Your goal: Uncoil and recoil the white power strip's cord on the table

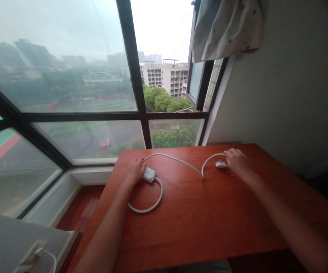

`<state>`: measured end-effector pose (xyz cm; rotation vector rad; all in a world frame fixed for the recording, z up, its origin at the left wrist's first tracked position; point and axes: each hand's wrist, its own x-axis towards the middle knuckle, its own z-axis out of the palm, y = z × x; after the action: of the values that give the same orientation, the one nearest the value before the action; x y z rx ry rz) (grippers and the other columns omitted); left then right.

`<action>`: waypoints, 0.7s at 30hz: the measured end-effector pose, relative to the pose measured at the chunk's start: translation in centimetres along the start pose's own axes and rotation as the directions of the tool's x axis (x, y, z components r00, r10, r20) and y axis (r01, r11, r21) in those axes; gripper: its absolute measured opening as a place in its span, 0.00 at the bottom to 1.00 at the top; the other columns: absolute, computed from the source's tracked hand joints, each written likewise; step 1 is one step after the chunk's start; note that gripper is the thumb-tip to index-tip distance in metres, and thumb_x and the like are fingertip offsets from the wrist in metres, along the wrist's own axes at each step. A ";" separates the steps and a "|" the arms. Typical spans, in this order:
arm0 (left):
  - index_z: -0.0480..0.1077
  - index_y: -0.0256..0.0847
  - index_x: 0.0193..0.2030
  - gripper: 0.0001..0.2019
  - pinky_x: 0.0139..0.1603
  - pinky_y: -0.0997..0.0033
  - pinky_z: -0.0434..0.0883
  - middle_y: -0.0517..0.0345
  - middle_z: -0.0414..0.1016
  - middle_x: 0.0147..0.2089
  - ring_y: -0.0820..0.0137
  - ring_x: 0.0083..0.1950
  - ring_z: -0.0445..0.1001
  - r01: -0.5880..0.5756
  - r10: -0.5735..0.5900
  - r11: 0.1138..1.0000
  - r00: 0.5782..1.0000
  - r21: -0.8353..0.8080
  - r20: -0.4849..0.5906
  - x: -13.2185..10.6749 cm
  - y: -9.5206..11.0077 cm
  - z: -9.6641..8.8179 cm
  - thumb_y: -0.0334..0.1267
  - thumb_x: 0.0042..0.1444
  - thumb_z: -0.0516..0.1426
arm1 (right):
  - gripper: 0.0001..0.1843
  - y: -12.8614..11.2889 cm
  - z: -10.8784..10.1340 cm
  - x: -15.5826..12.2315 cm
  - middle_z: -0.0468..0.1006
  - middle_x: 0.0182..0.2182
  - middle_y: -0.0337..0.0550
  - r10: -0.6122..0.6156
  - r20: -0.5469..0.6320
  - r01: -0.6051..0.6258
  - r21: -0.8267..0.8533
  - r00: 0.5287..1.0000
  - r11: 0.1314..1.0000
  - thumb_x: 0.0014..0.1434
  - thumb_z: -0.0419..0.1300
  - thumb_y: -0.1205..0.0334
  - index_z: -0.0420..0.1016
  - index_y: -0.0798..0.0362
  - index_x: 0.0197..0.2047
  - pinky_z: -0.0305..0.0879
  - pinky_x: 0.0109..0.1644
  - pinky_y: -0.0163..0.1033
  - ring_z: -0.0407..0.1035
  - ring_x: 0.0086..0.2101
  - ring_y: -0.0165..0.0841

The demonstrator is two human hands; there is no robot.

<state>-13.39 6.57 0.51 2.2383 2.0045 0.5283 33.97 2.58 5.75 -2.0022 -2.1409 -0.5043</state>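
A white cable (178,160) lies in loops across the red-brown wooden table (209,212). My left hand (135,170) rests on the table with its fingers closed on a small white box (149,174) at one end of the cable. My right hand (238,161) sits near the table's far right edge, fingers curled over a white plug (220,164) at the other end. One loop of cable curls below my left wrist, another arcs between the two hands.
A large dark-framed window (135,76) stands behind the table, looking out on buildings and trees. A patterned curtain (226,26) hangs at the upper right beside a grey wall (294,83). A white adapter with cable (35,256) lies on a grey ledge at lower left.
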 end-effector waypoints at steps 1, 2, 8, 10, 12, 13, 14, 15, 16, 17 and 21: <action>0.66 0.36 0.56 0.20 0.54 0.64 0.64 0.43 0.70 0.54 0.60 0.53 0.69 -0.022 0.022 1.000 1.000 -0.002 -0.006 -0.4 0.2 0.2 0.43 0.61 0.49 | 0.13 -0.1 0.1 0.3 0.75 0.42 0.52 -0.018 0.009 0.018 -0.037 1.000 0.999 0.63 0.50 0.67 0.74 0.54 0.44 0.59 0.40 0.40 0.66 0.42 0.40; 0.63 0.36 0.59 0.22 0.54 0.64 0.64 0.43 0.69 0.56 0.60 0.54 0.68 -0.045 0.045 0.999 0.999 0.000 -0.012 -0.8 0.5 0.5 0.44 0.61 0.50 | 0.13 -0.2 0.2 0.7 0.74 0.42 0.52 -0.034 0.021 0.035 -0.071 0.999 0.997 0.62 0.50 0.68 0.74 0.54 0.44 0.59 0.40 0.39 0.66 0.42 0.40; 0.59 0.35 0.61 0.24 0.56 0.59 0.62 0.42 0.69 0.55 0.58 0.55 0.67 -0.113 0.113 0.989 0.994 0.091 0.002 -2.3 1.7 1.8 0.46 0.64 0.45 | 0.10 -0.8 1.7 2.6 0.73 0.41 0.54 -0.152 0.135 0.173 -0.164 0.979 0.971 0.60 0.52 0.72 0.74 0.58 0.42 0.59 0.41 0.39 0.65 0.42 0.40; 0.61 0.35 0.60 0.23 0.57 0.59 0.60 0.42 0.69 0.56 0.57 0.56 0.66 -0.109 0.107 0.988 0.994 0.110 0.019 -2.4 2.2 2.0 0.46 0.64 0.46 | 0.09 -1.3 2.3 3.2 0.74 0.40 0.55 -0.181 0.156 0.202 -0.133 0.971 0.970 0.59 0.53 0.73 0.74 0.59 0.39 0.58 0.42 0.39 0.66 0.42 0.41; 0.63 0.36 0.59 0.22 0.58 0.59 0.59 0.43 0.68 0.57 0.58 0.57 0.66 -0.106 0.104 0.987 0.994 0.120 0.022 -2.4 2.8 2.1 0.47 0.63 0.46 | 0.09 -2.0 2.8 3.8 0.74 0.39 0.55 -0.208 0.170 0.224 -0.081 0.963 0.971 0.58 0.54 0.75 0.75 0.59 0.38 0.58 0.42 0.39 0.67 0.42 0.41; 0.64 0.37 0.58 0.22 0.58 0.59 0.59 0.43 0.67 0.58 0.58 0.57 0.65 -0.105 0.104 0.987 0.994 0.123 0.017 -2.5 3.1 2.1 0.47 0.64 0.46 | 0.09 -2.5 3.2 4.1 0.75 0.38 0.55 -0.224 0.175 0.236 -0.054 0.959 0.970 0.58 0.55 0.75 0.75 0.59 0.37 0.58 0.42 0.39 0.67 0.41 0.40; 0.64 0.37 0.57 0.21 0.58 0.59 0.59 0.43 0.67 0.58 0.58 0.57 0.65 -0.103 0.103 0.987 0.995 0.125 0.010 -2.5 3.3 2.2 0.47 0.64 0.46 | 0.09 -3.0 3.5 4.3 0.75 0.38 0.54 -0.240 0.177 0.249 -0.027 0.954 0.968 0.58 0.55 0.75 0.76 0.58 0.37 0.58 0.42 0.39 0.67 0.41 0.40; 0.65 0.37 0.57 0.21 0.58 0.59 0.59 0.43 0.67 0.58 0.58 0.57 0.65 -0.100 0.100 0.987 0.995 0.126 0.003 -2.5 3.6 2.2 0.47 0.64 0.46 | 0.09 -3.6 3.8 4.5 0.76 0.37 0.53 -0.258 0.177 0.262 0.000 0.950 0.965 0.59 0.55 0.74 0.76 0.57 0.36 0.59 0.42 0.38 0.68 0.40 0.39; 0.65 0.37 0.56 0.21 0.57 0.59 0.59 0.43 0.67 0.58 0.58 0.57 0.65 -0.095 0.096 0.987 0.995 0.128 -0.003 -2.6 3.8 2.1 0.47 0.64 0.45 | 0.10 -4.2 4.1 4.6 0.77 0.36 0.52 -0.276 0.175 0.275 0.032 0.945 0.961 0.59 0.54 0.73 0.77 0.56 0.35 0.59 0.42 0.38 0.68 0.40 0.38; 0.65 0.37 0.56 0.21 0.57 0.59 0.59 0.43 0.68 0.57 0.58 0.57 0.65 -0.088 0.090 0.988 0.996 0.130 -0.006 -2.7 4.0 2.1 0.47 0.64 0.45 | 0.10 -4.8 4.5 4.7 0.77 0.35 0.51 -0.294 0.169 0.286 0.068 0.941 0.956 0.60 0.54 0.72 0.77 0.56 0.35 0.59 0.42 0.38 0.69 0.39 0.38; 0.67 0.38 0.54 0.19 0.56 0.58 0.59 0.43 0.69 0.55 0.58 0.56 0.66 -0.059 0.063 0.987 0.998 0.150 -0.019 -3.0 4.4 2.0 0.46 0.63 0.45 | 0.10 -7.5 5.7 3.7 0.78 0.35 0.49 -0.358 0.104 0.328 0.229 0.928 0.917 0.61 0.55 0.67 0.79 0.54 0.35 0.61 0.44 0.39 0.70 0.38 0.38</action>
<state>-8.83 3.38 -0.60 2.3969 2.0566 0.4244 26.84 7.74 0.78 -1.6017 -2.5325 -0.1696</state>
